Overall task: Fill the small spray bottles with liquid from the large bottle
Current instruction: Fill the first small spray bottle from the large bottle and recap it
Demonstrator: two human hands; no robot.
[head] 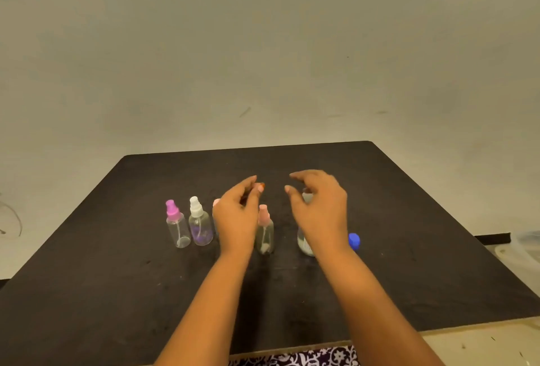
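Several small clear spray bottles stand in a row on the black table [117, 278]: one with a purple top [177, 228], one with a white top [200, 224], and one with a pink top [264, 232]. Another pink-topped bottle [216, 203] is mostly hidden behind my left hand [236, 216]. The large clear bottle [304, 238] stands behind my right hand [321, 210], partly hidden. Its blue cap [354, 241] lies on the table to its right. Both hands hover above the bottles with loosely curled fingers and hold nothing.
A plain grey wall rises behind the table. The table's right edge borders a pale surface [496, 342] at the lower right. Patterned purple-and-white cloth [306, 358] shows at the bottom edge. Thin wires [11, 219] hang at the far left.
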